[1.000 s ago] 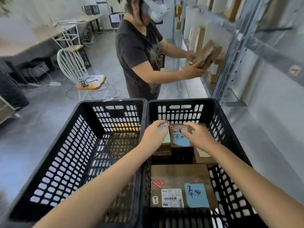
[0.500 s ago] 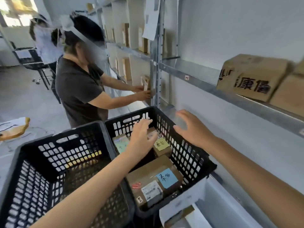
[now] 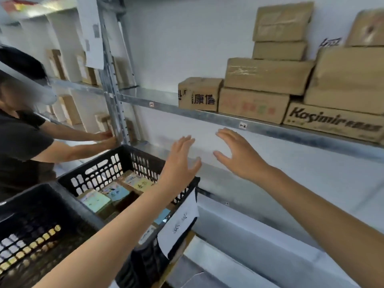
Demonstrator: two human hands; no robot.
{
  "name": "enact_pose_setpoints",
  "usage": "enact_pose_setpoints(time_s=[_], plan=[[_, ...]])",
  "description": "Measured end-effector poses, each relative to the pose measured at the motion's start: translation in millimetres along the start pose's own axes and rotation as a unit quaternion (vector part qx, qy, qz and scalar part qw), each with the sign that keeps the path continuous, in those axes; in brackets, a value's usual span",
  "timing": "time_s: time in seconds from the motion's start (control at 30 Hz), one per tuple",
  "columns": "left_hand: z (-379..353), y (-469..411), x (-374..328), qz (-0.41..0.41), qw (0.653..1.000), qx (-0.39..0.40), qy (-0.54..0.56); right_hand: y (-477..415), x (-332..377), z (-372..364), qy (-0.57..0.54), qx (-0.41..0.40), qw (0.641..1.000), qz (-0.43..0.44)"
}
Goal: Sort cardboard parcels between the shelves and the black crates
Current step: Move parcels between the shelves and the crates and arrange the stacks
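Parcels (image 3: 269,74): stacked on upper shelf (image 3: 199,116), more in right crate (image 3: 91,163) | left hand (image 3: 180,161), right hand (image 3: 236,154): both empty, fingers spread | step: reach toward shelf | next: likely grip 1 box with 2 hands

Bright even indoor light, soft shadows, overall motion blur, wide-angle bending at edges

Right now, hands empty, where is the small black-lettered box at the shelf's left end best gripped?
Take the small box from the front, probably: left hand on its free left end, right hand on its bare top; the neighbouring box blocks its right side.
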State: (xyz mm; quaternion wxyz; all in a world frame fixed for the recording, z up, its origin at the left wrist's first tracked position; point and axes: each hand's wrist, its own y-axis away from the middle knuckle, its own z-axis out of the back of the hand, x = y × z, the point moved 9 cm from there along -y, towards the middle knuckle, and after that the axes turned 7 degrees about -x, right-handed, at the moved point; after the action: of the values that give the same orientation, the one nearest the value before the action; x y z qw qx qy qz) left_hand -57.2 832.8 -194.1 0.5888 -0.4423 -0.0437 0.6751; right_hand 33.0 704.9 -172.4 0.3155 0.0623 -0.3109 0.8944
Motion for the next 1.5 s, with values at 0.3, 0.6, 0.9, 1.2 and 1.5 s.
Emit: enact_pose_setpoints(time_s=[0.3, 0.6, 0.9, 1.2, 1.5], plan=[[-54.4, -31.0, -161.7, -0.151, 0.985, 0.023, 0.082, 58.8, -75.4, 166.5, 0.071, -0.126, 0.983, -0.109], [-135.8, -32.6, -343.2, -0.254, 0.943, 0.082, 0.198, 154.7, -151.9, 302.5, 0.185, -0.173, 0.948, -0.190], [-210.8, -17.2, -497.9, -0.300, 0.906, 0.158, 0.252, 239.0, -226.5, 446.1, 0.221, -0.251, 0.902, -0.272], [-278.6, -7.8, -643.0, -0.281, 0.879, 0.204, 0.328, 312.4, -319.5, 571.1, 0.208, -0.342, 0.856, -0.327], [-330.5, -31.4, -715.1, -0.154, 0.878, 0.209, 0.403, 332.9, -416.6, 643.0, 0.176, -0.376, 0.819, -0.396]])
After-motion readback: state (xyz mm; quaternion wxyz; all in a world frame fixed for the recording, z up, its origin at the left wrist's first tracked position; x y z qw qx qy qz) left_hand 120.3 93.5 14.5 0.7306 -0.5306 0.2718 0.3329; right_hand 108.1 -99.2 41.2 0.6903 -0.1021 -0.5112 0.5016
